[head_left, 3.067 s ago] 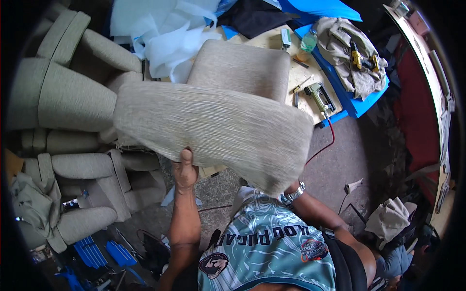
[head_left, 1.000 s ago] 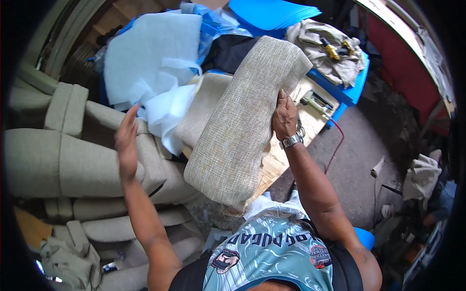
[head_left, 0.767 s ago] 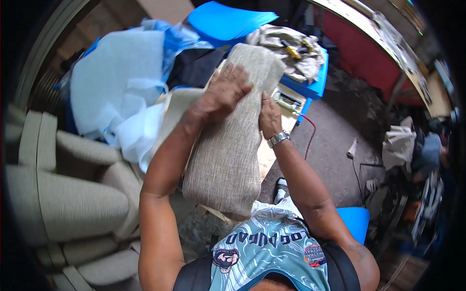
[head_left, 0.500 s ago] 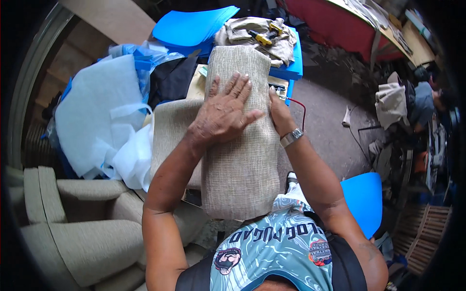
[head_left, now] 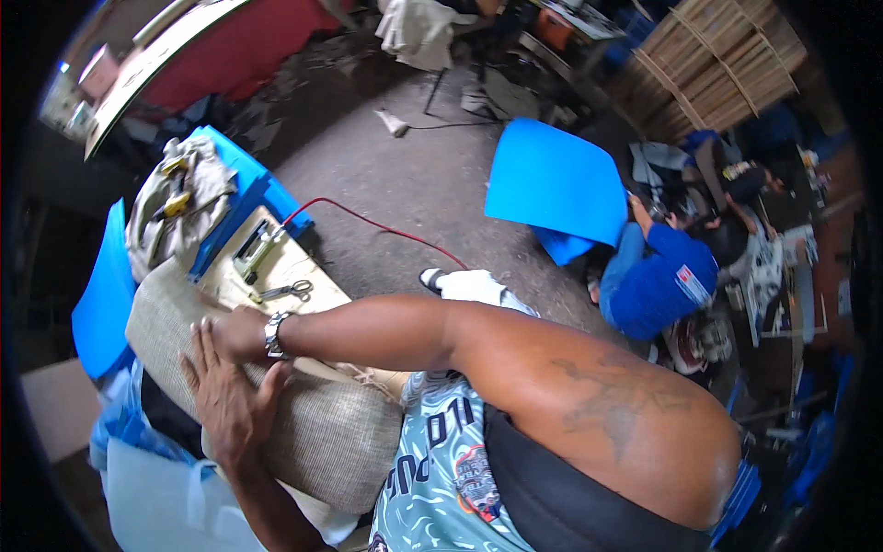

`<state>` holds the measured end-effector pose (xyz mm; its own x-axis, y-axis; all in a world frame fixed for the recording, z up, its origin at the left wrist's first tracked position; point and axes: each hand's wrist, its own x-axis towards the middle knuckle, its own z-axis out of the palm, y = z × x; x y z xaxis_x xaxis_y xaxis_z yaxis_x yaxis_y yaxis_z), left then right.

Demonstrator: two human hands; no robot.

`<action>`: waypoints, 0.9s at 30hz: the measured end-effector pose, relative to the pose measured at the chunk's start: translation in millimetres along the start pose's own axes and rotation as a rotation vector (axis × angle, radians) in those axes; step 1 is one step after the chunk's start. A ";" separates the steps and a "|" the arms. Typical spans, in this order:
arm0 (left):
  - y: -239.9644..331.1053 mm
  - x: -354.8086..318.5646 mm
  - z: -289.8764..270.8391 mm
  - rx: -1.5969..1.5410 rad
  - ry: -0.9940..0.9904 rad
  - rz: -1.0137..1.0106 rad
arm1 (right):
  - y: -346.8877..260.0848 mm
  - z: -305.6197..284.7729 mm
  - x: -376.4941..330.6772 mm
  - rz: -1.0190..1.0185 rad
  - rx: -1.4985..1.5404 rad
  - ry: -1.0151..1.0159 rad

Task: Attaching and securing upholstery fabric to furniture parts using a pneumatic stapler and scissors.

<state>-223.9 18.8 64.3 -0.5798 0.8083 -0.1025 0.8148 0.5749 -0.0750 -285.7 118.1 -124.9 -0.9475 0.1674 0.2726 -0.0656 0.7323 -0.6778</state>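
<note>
A long padded cushion (head_left: 322,432) in woven grey-beige fabric lies in front of me, its near end against my shirt. My left hand (head_left: 230,400) rests flat on it with fingers spread. My right hand (head_left: 237,333), with a metal watch at the wrist, reaches across to the same cushion. It touches the cushion just beyond my left fingers, which partly cover it; its own fingers are mostly hidden. Beside the cushion, on a pale wooden board (head_left: 322,293), are scissors (head_left: 287,293) and a staple gun (head_left: 258,250) with a red air hose (head_left: 386,221).
A yellow-black drill (head_left: 175,190) lies on crumpled beige cloth (head_left: 207,198) over blue foam sheets (head_left: 262,189). White batting (head_left: 175,492) is at lower left. To the right, a co-worker in a blue shirt (head_left: 662,281) crouches by another blue sheet (head_left: 556,179). Bundled wooden slats (head_left: 717,60) stand behind.
My view has swung right, bringing the co-worker and scissors into sight. My right hand has moved from the cushion's right edge to beside my left hand, which stays flat on the fabric.
</note>
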 end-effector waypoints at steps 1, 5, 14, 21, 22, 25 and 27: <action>-3.9 -5.9 2.7 -0.006 0.000 0.017 | -18.0 -26.0 -11.8 -0.139 -0.182 -0.079; -1.2 -14.8 2.9 -0.044 -0.004 0.066 | -58.4 -77.2 -46.9 0.297 0.144 -0.141; -34.5 -1.2 13.1 -0.064 0.088 0.118 | -38.1 -30.8 -10.3 0.206 0.087 -0.023; -40.1 -4.3 8.5 -0.501 0.139 0.222 | 10.2 -33.5 -3.9 -0.097 0.136 -0.105; -41.9 -16.2 18.8 -0.632 0.295 0.149 | 24.5 -29.7 -6.1 -0.207 0.135 -0.073; -0.5 -55.5 54.7 -1.831 0.801 -0.159 | 29.5 -45.1 -14.8 -0.378 0.100 0.194; -5.3 -97.5 108.3 -1.769 0.913 -0.335 | 0.9 -84.8 -7.8 -0.236 0.250 -0.004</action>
<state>-171.9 -76.9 -32.7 -0.9713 0.1525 0.1827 0.1296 -0.3046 0.9436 -251.8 173.5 -69.8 -0.8982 0.0093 0.4395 -0.3575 0.5663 -0.7426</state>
